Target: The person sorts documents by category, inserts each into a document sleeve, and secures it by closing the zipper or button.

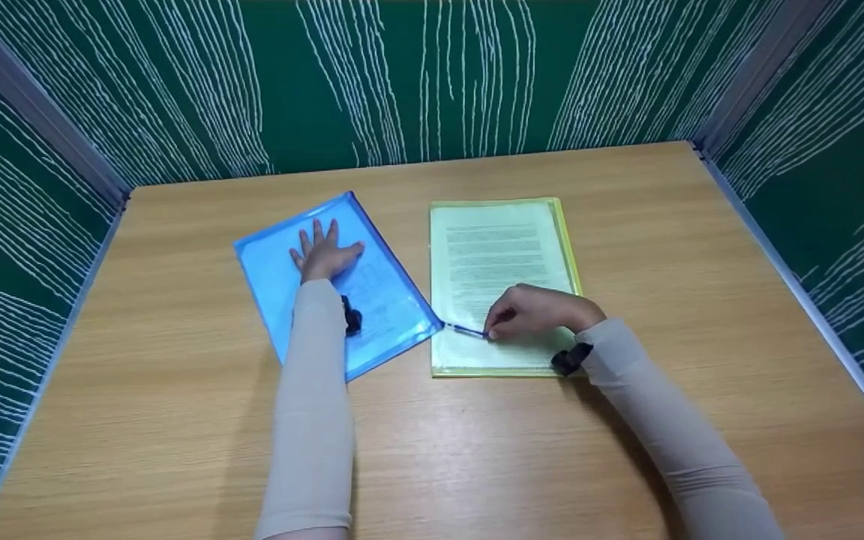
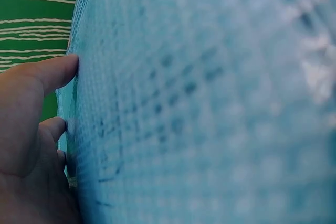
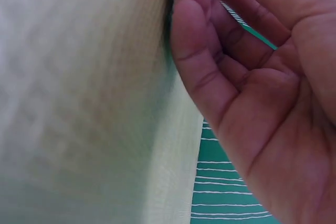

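A blue mesh zip pouch (image 1: 394,300) lies tilted on the table, the sheet inside showing faintly through its cover. My left hand (image 1: 325,256) rests flat on its upper part with the fingers spread. At the pouch's lower right corner, my right hand (image 1: 533,309) pinches the end of a thin blue zip pull (image 1: 465,330) between thumb and fingertips. Beneath that hand is a yellow-edged mesh pouch (image 1: 568,251) holding a printed sheet (image 1: 496,244). In the right wrist view, the curled fingers (image 3: 197,51) are close over its pale mesh surface.
Both pouches lie on a wooden table (image 1: 417,450). Green panels (image 1: 469,82) with white streaks stand behind the table and along both sides. The blue pouch's corner reaches the left edge of the yellow-edged one.
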A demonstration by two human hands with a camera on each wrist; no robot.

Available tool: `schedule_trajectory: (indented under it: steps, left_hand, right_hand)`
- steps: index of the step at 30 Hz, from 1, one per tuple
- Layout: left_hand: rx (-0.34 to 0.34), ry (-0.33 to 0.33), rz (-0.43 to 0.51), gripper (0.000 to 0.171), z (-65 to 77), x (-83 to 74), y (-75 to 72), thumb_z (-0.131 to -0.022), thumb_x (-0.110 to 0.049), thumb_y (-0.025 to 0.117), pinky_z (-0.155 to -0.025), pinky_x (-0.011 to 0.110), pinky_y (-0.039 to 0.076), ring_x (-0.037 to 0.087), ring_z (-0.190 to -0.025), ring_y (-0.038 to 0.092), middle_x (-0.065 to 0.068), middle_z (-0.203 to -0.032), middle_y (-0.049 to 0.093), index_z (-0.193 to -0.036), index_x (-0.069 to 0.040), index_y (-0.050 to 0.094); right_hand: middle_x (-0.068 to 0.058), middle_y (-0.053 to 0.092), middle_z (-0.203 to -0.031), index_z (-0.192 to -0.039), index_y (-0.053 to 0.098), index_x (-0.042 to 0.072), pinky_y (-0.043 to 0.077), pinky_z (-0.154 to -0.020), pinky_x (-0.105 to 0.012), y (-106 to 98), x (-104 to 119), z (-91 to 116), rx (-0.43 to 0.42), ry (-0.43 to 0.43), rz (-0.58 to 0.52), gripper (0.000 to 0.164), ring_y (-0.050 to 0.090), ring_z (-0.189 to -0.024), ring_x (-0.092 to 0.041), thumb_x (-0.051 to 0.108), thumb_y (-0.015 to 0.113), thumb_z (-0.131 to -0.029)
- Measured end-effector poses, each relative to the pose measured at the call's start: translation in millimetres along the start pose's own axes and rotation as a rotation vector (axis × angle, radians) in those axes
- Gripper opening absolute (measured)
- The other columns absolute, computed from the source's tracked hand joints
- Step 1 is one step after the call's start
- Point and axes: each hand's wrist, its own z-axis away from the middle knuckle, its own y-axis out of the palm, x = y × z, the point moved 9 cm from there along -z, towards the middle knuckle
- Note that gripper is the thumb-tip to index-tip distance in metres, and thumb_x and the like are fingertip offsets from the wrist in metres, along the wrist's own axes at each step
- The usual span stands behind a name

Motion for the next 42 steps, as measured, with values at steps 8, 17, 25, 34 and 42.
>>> schedule_trajectory:
  steps: [8,17,25,34,42]
  left_hand:
    - [-0.009,-0.021,0.023,0.081,6.1,5.2,-2.1,-0.094,-0.051,0.047,-0.112,0.059,-0.020,0.033,-0.145,-0.025,0.008,-0.162,-0.013,-0.156,-0.021,0.006]
    - [-0.044,-0.018,-0.031,0.081,9.3,5.5,-8.0,-0.093,-0.051,0.050,-0.115,0.061,-0.011,0.037,-0.147,-0.016,0.011,-0.163,-0.005,-0.156,-0.018,0.011]
    - [-0.059,-0.003,-0.103,0.073,8.7,17.3,-19.5,-0.097,-0.049,0.045,-0.116,0.062,-0.005,0.041,-0.147,-0.011,0.016,-0.162,-0.003,-0.155,-0.015,0.016]
    - [-0.053,-0.008,-0.056,0.062,6.7,32.3,-26.5,-0.102,-0.044,0.032,-0.117,0.058,-0.006,0.040,-0.147,-0.012,0.017,-0.162,-0.003,-0.154,-0.013,0.020]
    - [-0.145,0.002,-0.141,0.062,13.2,29.0,-45.5,-0.102,-0.047,0.028,-0.115,0.064,-0.002,0.045,-0.147,-0.002,0.019,-0.161,0.005,-0.155,-0.015,0.019]
  right_hand:
    - [0.001,0.071,-0.089,-0.095,0.075,0.010,0.049,-0.072,-0.021,6.5,4.1,-4.7,0.026,0.014,0.026,0.010,0.056,-0.075,-0.005,0.013,0.067,-0.090]
    - [-0.001,0.070,-0.085,-0.098,0.073,0.008,0.048,-0.068,-0.020,8.5,8.0,-10.1,0.038,0.026,0.033,0.011,0.056,-0.072,-0.004,0.012,0.068,-0.089]
    - [0.002,0.070,-0.084,-0.100,0.069,0.013,0.048,-0.069,-0.022,10.1,5.3,-19.7,0.026,0.061,0.045,0.012,0.057,-0.072,-0.005,0.018,0.069,-0.089]
    - [-0.001,0.071,-0.087,-0.103,0.069,0.011,0.047,-0.068,-0.023,6.0,7.9,-24.0,0.030,0.052,0.068,0.013,0.057,-0.073,-0.006,0.016,0.065,-0.092]
    - [-0.008,0.071,-0.098,-0.113,0.068,0.009,0.052,-0.074,-0.031,-16.3,1.3,-16.1,0.000,0.102,0.152,0.023,0.062,-0.082,-0.013,0.018,0.059,-0.095]
